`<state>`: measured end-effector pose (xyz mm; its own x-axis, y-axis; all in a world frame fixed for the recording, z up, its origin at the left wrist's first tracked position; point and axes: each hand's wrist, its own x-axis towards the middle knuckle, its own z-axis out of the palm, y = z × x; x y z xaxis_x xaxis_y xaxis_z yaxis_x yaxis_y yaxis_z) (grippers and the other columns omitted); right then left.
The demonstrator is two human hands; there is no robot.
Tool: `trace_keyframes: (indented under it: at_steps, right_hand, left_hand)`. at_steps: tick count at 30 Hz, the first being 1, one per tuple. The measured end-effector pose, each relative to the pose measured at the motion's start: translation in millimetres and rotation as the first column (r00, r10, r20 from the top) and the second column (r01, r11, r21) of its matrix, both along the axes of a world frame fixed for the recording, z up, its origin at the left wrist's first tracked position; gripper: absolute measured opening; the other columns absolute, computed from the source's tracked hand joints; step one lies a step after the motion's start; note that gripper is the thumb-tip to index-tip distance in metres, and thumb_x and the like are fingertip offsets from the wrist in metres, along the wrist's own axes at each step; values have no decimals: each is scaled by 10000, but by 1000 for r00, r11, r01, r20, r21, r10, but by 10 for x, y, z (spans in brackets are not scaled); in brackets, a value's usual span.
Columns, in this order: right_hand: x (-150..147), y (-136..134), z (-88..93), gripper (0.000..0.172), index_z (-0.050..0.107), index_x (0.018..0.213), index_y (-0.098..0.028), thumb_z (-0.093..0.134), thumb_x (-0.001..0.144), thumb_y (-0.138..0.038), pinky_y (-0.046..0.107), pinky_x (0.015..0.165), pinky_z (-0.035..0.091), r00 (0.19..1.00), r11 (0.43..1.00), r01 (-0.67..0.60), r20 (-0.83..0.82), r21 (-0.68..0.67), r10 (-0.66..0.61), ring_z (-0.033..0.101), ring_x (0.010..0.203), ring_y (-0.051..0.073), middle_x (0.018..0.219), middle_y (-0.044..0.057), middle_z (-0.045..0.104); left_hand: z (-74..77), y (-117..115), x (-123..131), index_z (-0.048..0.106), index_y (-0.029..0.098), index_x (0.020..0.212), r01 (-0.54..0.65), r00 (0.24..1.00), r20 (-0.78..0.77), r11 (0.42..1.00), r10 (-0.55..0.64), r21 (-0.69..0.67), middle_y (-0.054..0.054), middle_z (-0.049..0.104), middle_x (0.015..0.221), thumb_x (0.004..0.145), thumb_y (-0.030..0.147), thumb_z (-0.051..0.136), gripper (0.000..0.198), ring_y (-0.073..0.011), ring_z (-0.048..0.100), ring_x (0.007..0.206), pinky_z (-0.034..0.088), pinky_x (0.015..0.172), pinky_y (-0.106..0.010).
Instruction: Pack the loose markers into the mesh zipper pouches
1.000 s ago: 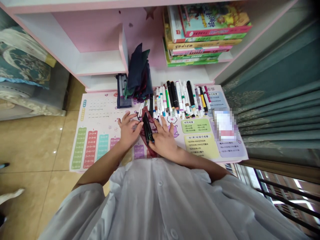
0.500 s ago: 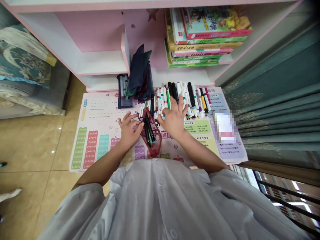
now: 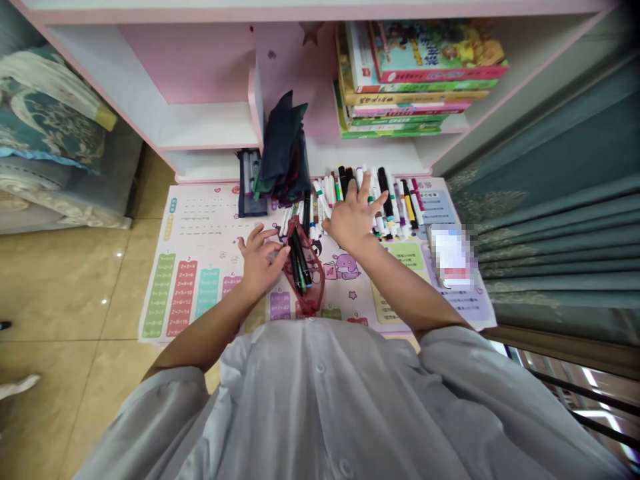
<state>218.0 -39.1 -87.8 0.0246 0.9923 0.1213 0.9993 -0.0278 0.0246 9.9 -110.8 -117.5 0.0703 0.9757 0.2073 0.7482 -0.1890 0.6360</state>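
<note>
A dark red see-through pouch (image 3: 315, 303) lies in front of me with several black markers (image 3: 299, 257) in it. My left hand (image 3: 261, 259) is at its left edge, thumb and forefinger pinched on the rim and the other fingers loosely raised. Over the row of loose markers (image 3: 404, 200), mostly white with coloured caps, my right hand (image 3: 354, 217) reaches with its fingers spread. It covers part of the row, and I see nothing held in it.
Dark folded pouches (image 3: 283, 150) are piled at the back, beside a navy pouch (image 3: 253, 187) holding pens. A stack of books (image 3: 415, 87) sits on the shelf. To the right lie a phone (image 3: 453, 257) and a curtain (image 3: 545, 207). A printed mat (image 3: 200, 220) covers the desk.
My right hand has shifted slightly right and away from the red pouch, across the markers. My left hand and the pouch stay nearly in place.
</note>
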Motion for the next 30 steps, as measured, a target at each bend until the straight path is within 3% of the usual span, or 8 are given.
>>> trace_keyframes:
  at_steps: [4, 8, 11, 15, 20, 25, 30]
  right_hand:
    - [13, 31, 14, 368, 744, 1018, -111, 559, 835, -371, 806, 1074, 141, 1000, 1000, 7, 22, -24, -6, 123, 1480, 467, 1531, 193, 407]
    - [14, -53, 79, 309, 748, 941, -136, 553, 810, -337, 777, 1084, 198, 998, 1000, -8, -58, 0, 8, 200, 1463, 464, 1517, 171, 438]
    - [-12, -299, 158, 244, 722, 807, -154, 544, 768, -316, 737, 1106, 205, 985, 996, -31, -167, 80, 45, 229, 1464, 453, 1517, 146, 443]
    - [-79, -800, 236, 155, 631, 613, -188, 568, 698, -302, 654, 1136, 202, 938, 976, -171, -280, 133, 202, 206, 1488, 433, 1506, 106, 465]
    - [-182, -1199, 140, 101, 625, 579, -208, 614, 664, -262, 614, 1155, 187, 857, 935, -318, -374, 159, 355, 274, 1473, 404, 1436, 92, 556]
    - [-275, -1176, -41, 68, 687, 638, -198, 636, 671, -229, 660, 1163, 157, 868, 946, -314, -379, 85, 322, 293, 1465, 401, 1450, 123, 549]
    - [-335, -1127, -108, 139, 727, 698, -183, 622, 760, -250, 727, 1125, 181, 870, 936, -352, -367, 10, 330, 248, 1481, 420, 1508, 152, 485]
  left_hand:
    - [-1, 4, 4, 630, 224, 675, 0, 1000, 6, 1000, 0, -8, -57, 680, 1225, 871, 349, 647, 233, -313, 442, 1377, 182, 1125, -653]
    - [-17, 7, -4, 632, 224, 681, 2, 1000, -5, 1000, -2, -3, -51, 680, 1228, 870, 353, 649, 229, -317, 440, 1377, 190, 1120, -652]
    - [-18, 4, -7, 630, 222, 681, 0, 1000, -11, 1000, 0, -3, -50, 679, 1232, 875, 354, 643, 235, -310, 437, 1381, 183, 1125, -647]
    - [-8, -4, -12, 654, 228, 707, 8, 1000, -13, 1000, -8, -8, -55, 677, 1242, 883, 366, 628, 225, -315, 428, 1388, 178, 1133, -638]
    - [-4, -7, -23, 663, 234, 725, 31, 1000, -7, 1000, -31, 6, -51, 675, 1240, 897, 370, 611, 226, -320, 425, 1389, 179, 1138, -635]
    - [-4, 1, -10, 641, 226, 696, 8, 1000, -17, 1000, -8, -2, -46, 676, 1234, 890, 365, 622, 239, -315, 430, 1388, 165, 1148, -631]
    - [-6, 3, -5, 634, 226, 695, 8, 1000, -10, 1000, -7, 17, -45, 682, 1229, 879, 349, 640, 221, -298, 443, 1379, 174, 1141, -625]
